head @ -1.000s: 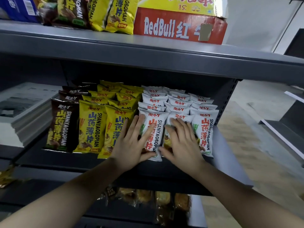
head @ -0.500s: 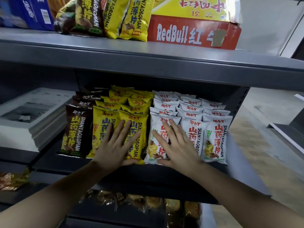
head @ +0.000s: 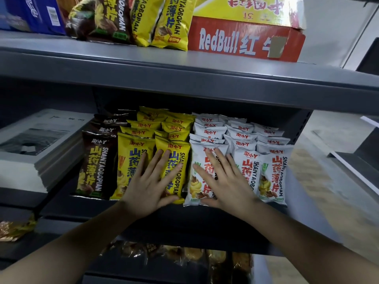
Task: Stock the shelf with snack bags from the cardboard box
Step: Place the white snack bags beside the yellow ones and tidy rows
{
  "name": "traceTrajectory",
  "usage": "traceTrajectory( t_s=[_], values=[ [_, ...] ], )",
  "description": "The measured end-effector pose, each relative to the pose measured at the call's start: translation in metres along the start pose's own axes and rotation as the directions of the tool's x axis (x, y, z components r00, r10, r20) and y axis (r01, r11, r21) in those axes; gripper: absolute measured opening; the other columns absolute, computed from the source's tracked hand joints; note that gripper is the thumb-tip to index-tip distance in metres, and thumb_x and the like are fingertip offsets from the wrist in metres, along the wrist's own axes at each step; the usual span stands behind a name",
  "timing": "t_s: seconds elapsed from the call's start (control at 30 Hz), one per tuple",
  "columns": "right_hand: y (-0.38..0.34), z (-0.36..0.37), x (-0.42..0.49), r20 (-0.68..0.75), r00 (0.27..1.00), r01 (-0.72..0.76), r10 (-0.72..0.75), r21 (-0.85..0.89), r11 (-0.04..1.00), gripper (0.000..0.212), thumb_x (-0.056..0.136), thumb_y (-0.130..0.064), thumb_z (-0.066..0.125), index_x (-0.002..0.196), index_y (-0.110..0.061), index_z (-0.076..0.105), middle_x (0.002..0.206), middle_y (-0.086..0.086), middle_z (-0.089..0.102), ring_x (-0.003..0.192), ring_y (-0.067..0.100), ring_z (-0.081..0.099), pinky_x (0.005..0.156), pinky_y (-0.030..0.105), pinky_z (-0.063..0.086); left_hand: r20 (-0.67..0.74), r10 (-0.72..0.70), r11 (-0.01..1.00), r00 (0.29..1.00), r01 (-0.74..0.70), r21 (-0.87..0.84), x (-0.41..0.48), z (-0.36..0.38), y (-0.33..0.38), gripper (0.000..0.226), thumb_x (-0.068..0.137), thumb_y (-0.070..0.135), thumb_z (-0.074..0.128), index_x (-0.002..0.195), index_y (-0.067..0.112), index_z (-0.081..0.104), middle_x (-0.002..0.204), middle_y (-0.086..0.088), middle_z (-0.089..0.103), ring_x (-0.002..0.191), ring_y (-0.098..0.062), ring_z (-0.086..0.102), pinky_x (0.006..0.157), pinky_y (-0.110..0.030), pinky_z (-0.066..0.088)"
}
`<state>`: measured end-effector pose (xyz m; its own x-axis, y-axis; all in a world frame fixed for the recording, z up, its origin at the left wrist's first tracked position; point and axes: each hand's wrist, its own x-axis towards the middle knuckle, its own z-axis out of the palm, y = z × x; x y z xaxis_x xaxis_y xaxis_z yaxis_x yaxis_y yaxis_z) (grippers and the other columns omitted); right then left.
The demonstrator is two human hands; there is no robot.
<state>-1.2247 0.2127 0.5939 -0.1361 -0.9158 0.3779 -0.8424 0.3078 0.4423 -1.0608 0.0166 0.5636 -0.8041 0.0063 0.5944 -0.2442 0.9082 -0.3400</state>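
Head view: left hand (head: 146,187) flat on yellow bags (head: 134,149), right hand (head: 227,181) flat on white bags (head: 273,173); brown bags (head: 94,167), booklets (head: 41,140) leftward.

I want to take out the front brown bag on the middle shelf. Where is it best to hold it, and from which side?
Pinch the top seal of the front brown bag, coming from the front and above. It leans back on the brown bags behind, and a yellow bag crowds its right side; top and left edge are free.
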Motion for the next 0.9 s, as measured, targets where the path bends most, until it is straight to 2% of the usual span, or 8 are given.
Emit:
traceTrajectory(
  t_s=[0.07, 0.13, 0.23, 0.3, 0.43, 0.6, 0.7, 0.9],
  values=[
    [-0.001, -0.005, -0.003, 0.007, 1.000, -0.005, 0.005, 0.029, 1.000, 0.099, 0.073, -0.077, 0.052, 0.151, -0.022, 0.025, 0.157, 0.022, 0.015, 0.144, 0.041, 0.018, 0.113, 0.058, 0.024, -0.022, -0.068, 0.997, 0.997, 0.067, -0.034, -0.004, -0.007, -0.002, 0.073, 0.092, 0.065, 0.027, 0.149, 0.020, 0.019, 0.154, -0.022, 0.021, 0.142, -0.037, 0.022, 0.111, -0.061, 0.021],
    [-0.002, -0.010, -0.004, -0.023, 0.999, -0.026, 0.028, 0.071, 0.997, 0.087, 0.081, -0.071, 0.046, 0.149, -0.019, 0.030, 0.156, 0.022, 0.018, 0.144, 0.039, 0.019, 0.112, 0.058, 0.027, -0.027, -0.199, 0.979, 0.980, 0.197, -0.057, -0.007, -0.012, -0.008, 0.067, 0.096, 0.058, 0.023, 0.149, 0.018, 0.017, 0.153, -0.023, 0.021, 0.142, -0.037, 0.021, 0.112, -0.060, 0.018],
    [-0.009, -0.019, 0.002, -0.098, 0.992, -0.064, 0.077, 0.135, 0.989, 0.072, 0.089, -0.057, 0.041, 0.145, -0.012, 0.035, 0.154, 0.023, 0.025, 0.143, 0.037, 0.024, 0.114, 0.055, 0.026, 0.027, -0.466, 0.878, 0.884, 0.466, -0.112, -0.012, -0.014, -0.022, 0.070, 0.094, 0.054, 0.025, 0.151, 0.015, 0.014, 0.154, -0.025, 0.016, 0.143, -0.040, 0.017, 0.114, -0.058, 0.015],
    [-0.020, -0.025, 0.013, -0.136, 0.988, -0.050, 0.075, 0.178, 0.983, 0.070, 0.090, -0.054, 0.045, 0.144, -0.010, 0.036, 0.153, 0.023, 0.026, 0.143, 0.037, 0.024, 0.116, 0.052, 0.024, 0.075, -0.559, 0.811, 0.826, 0.563, -0.156, -0.014, -0.012, -0.029, 0.075, 0.093, 0.059, 0.023, 0.151, 0.013, 0.013, 0.154, -0.026, 0.013, 0.143, -0.041, 0.015, 0.115, -0.056, 0.016],
    [-0.056, -0.031, 0.041, -0.110, 0.993, -0.029, 0.051, 0.193, 0.981, 0.084, 0.083, -0.064, 0.051, 0.146, -0.010, 0.034, 0.153, 0.025, 0.025, 0.142, 0.039, 0.024, 0.116, 0.052, 0.022, 0.106, -0.542, 0.829, 0.834, 0.551, -0.095, -0.016, -0.005, -0.032, 0.086, 0.087, 0.067, 0.029, 0.151, 0.011, 0.019, 0.154, -0.026, 0.017, 0.142, -0.039, 0.020, 0.116, -0.053, 0.016],
    [-0.081, -0.016, 0.066, -0.031, 0.999, -0.028, 0.034, 0.168, 0.985, 0.107, 0.068, -0.076, 0.059, 0.150, -0.015, 0.025, 0.155, 0.025, 0.019, 0.142, 0.041, 0.023, 0.115, 0.052, 0.025, 0.115, -0.513, 0.854, 0.850, 0.520, -0.033, -0.018, -0.001, -0.039, 0.085, 0.085, 0.064, 0.034, 0.150, 0.011, 0.021, 0.154, -0.024, 0.020, 0.142, -0.038, 0.023, 0.114, -0.054, 0.018],
    [-0.079, -0.008, 0.070, -0.027, 0.999, 0.025, -0.021, 0.149, 0.989, 0.108, 0.068, -0.077, 0.057, 0.150, -0.016, 0.023, 0.155, 0.026, 0.016, 0.142, 0.043, 0.022, 0.115, 0.050, 0.021, 0.111, -0.486, 0.871, 0.867, 0.491, -0.012, -0.020, -0.001, -0.044, 0.083, 0.086, 0.063, 0.032, 0.150, 0.011, 0.021, 0.154, -0.022, 0.020, 0.142, -0.037, 0.024, 0.114, -0.053, 0.019],
    [-0.073, -0.002, 0.072, -0.058, 0.991, 0.130, -0.122, 0.160, 0.979, 0.103, 0.071, -0.074, 0.058, 0.150, -0.015, 0.027, 0.156, 0.028, 0.013, 0.144, 0.043, 0.015, 0.116, 0.053, 0.024, 0.148, -0.460, 0.887, 0.876, 0.462, 0.019, -0.021, 0.000, -0.047, 0.084, 0.089, 0.067, 0.020, 0.151, 0.009, 0.017, 0.154, -0.025, 0.018, 0.142, -0.039, 0.022, 0.114, -0.055, 0.017]
  ],
)
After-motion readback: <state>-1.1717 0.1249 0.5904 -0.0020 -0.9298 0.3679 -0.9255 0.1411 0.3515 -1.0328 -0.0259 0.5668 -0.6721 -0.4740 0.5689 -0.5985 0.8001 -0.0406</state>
